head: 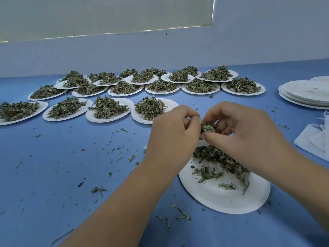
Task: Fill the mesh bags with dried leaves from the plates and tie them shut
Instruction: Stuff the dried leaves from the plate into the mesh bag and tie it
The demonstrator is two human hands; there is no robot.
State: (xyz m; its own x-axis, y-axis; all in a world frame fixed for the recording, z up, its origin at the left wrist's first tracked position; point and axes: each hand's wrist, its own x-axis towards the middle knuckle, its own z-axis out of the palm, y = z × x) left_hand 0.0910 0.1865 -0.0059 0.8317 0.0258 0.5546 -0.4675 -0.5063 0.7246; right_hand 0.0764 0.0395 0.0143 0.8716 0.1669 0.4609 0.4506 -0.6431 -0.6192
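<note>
No text, label, brand or number can be read here. The paper plates point(222, 196) and the blue surface point(71, 157) are unmarked.

Left hand point(170, 130), right hand point(242, 129) around leaves point(208, 127)

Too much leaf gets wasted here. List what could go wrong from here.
1. The left hand and right hand pinch the leaf clump over the edge of the near plate; bits may fall onto the littered table.
2. The full plate sits behind the left hand; a knock could spill it.
</note>
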